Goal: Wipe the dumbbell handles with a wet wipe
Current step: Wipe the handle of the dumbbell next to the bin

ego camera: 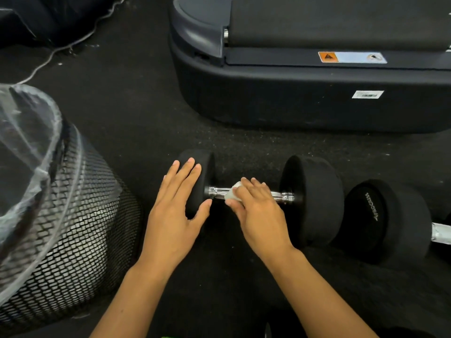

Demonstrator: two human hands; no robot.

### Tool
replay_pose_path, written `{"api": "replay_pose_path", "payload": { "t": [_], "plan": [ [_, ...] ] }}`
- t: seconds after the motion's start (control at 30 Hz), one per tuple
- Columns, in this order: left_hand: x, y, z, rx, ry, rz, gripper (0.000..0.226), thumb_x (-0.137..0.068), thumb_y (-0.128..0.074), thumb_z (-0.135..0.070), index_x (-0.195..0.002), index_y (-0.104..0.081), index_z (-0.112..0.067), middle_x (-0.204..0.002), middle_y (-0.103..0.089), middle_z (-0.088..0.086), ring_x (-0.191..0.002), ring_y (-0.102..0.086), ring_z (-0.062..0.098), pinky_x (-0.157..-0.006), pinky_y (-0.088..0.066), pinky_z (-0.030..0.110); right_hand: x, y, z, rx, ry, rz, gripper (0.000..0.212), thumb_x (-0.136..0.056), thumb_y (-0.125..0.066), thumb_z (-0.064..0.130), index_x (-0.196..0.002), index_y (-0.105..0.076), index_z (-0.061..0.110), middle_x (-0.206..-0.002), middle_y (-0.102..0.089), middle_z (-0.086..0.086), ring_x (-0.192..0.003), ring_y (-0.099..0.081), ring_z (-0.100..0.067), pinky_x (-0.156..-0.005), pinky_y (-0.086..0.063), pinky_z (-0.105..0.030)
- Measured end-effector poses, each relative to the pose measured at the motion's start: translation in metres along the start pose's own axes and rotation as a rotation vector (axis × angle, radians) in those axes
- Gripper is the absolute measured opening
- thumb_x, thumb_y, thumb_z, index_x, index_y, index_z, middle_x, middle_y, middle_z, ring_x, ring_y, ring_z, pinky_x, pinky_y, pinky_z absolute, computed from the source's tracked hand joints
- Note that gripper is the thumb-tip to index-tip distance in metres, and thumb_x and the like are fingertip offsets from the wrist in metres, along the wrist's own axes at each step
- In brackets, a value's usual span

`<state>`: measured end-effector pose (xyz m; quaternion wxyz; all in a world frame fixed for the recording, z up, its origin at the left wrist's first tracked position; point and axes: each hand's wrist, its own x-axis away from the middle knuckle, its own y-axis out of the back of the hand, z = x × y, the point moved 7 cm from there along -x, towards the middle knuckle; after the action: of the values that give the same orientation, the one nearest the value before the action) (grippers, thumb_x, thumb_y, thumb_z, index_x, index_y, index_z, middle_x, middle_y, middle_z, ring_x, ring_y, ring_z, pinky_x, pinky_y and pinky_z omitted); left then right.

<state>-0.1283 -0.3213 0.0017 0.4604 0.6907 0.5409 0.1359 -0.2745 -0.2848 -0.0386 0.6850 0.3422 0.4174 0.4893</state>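
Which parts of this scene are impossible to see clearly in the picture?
- Head view: middle of the chrome dumbbell handle, covered by the right hand and white wet wipe.
- Second black dumbbell: cut off by the right edge.
- Small white label on the treadmill: text too small.
- Black mesh bin: contents hidden by its liner.

A gym is indicated: black rubber floor (146,106), treadmill base (305,93) with belt and warning sticker (351,57), and two dumbbells (314,198) (388,220) are seen.
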Motion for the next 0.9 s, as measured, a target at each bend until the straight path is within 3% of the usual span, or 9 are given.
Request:
{"api": "replay_pose_path", "payload": {
  "t": [0.1, 0.17, 0.33, 0.47, 0.6, 0.73, 0.83, 0.9],
  "plan": [
    [0.0, 0.001, -0.001, 0.008, 0.006, -0.003, 0.064, -0.081, -0.061, -0.03, -0.14, -0.039, -0.017, -0.148, -0.032, -0.008, -0.141, -0.014, 0.003, -0.113, -0.024, 0.041, -0.004, 0.007, -0.005, -0.017, 0.002, -0.063, 0.013, -0.081, -0.068, 0.008, -0.094, -0.067, 0.008, -0.101, -0.069, -0.012, -0.098, -0.065, -0.031, -0.091, -0.047, -0.041],
    [0.001, 0.001, -0.001, 0.008, 0.003, -0.014, 0.065, -0.081, -0.063, -0.027, -0.14, -0.039, -0.017, -0.148, -0.032, -0.009, -0.141, -0.014, 0.004, -0.113, -0.024, 0.041, -0.013, 0.006, -0.001, -0.052, -0.017, -0.043, 0.01, -0.081, -0.066, 0.004, -0.086, -0.064, 0.012, -0.085, -0.067, -0.004, -0.081, -0.065, -0.024, -0.074, -0.054, -0.035],
    [0.0, 0.0, 0.0, 0.018, 0.003, -0.02, 0.064, -0.08, -0.064, -0.026, -0.139, -0.041, -0.016, -0.147, -0.034, -0.007, -0.141, -0.016, 0.005, -0.112, -0.027, 0.044, -0.006, 0.001, -0.004, 0.033, 0.105, -0.01, 0.04, -0.066, -0.076, -0.005, -0.104, -0.069, 0.008, -0.108, -0.069, -0.011, -0.101, -0.065, -0.027, -0.091, -0.046, -0.044],
    [-0.001, 0.0, -0.001, 0.015, -0.003, -0.024, 0.065, -0.08, -0.065, -0.026, -0.139, -0.041, -0.015, -0.147, -0.033, -0.008, -0.141, -0.016, 0.005, -0.112, -0.027, 0.044, -0.019, 0.0, 0.005, 0.012, 0.038, 0.014, 0.02, -0.07, -0.073, -0.001, -0.085, -0.069, 0.011, -0.085, -0.069, -0.006, -0.078, -0.067, -0.025, -0.071, -0.053, -0.032],
    [-0.001, 0.0, 0.0, 0.033, 0.006, -0.022, 0.065, -0.08, -0.067, -0.025, -0.139, -0.041, -0.016, -0.147, -0.034, -0.008, -0.14, -0.016, 0.004, -0.112, -0.026, 0.043, -0.008, -0.002, 0.009, 0.007, 0.153, 0.014, 0.038, -0.067, -0.076, -0.003, -0.103, -0.07, 0.008, -0.106, -0.069, -0.009, -0.101, -0.065, -0.027, -0.088, -0.048, -0.04],
    [-0.001, -0.001, 0.0, 0.032, 0.006, -0.028, 0.065, -0.08, -0.067, -0.024, -0.139, -0.04, -0.016, -0.147, -0.033, -0.009, -0.141, -0.015, 0.003, -0.113, -0.024, 0.041, -0.021, -0.002, 0.011, -0.016, 0.086, 0.009, 0.031, -0.064, -0.078, -0.001, -0.092, -0.072, 0.008, -0.095, -0.071, -0.01, -0.088, -0.069, -0.028, -0.079, -0.054, -0.037],
    [-0.002, -0.001, 0.0, 0.026, 0.011, -0.021, 0.065, -0.08, -0.066, -0.024, -0.139, -0.04, -0.017, -0.147, -0.033, -0.01, -0.14, -0.014, 0.003, -0.113, -0.024, 0.04, -0.016, -0.011, 0.024, 0.001, 0.164, 0.039, 0.032, -0.069, -0.073, -0.001, -0.1, -0.07, 0.006, -0.104, -0.07, -0.011, -0.099, -0.065, -0.028, -0.091, -0.047, -0.039],
    [-0.001, 0.0, 0.0, 0.038, 0.013, -0.013, 0.066, -0.08, -0.067, -0.024, -0.139, -0.041, -0.017, -0.147, -0.032, -0.01, -0.14, -0.014, 0.003, -0.113, -0.025, 0.041, -0.015, -0.006, 0.02, -0.018, 0.182, 0.072, 0.028, -0.075, -0.063, 0.004, -0.102, -0.07, 0.008, -0.106, -0.069, -0.009, -0.101, -0.065, -0.026, -0.09, -0.048, -0.038]
  ]
}}
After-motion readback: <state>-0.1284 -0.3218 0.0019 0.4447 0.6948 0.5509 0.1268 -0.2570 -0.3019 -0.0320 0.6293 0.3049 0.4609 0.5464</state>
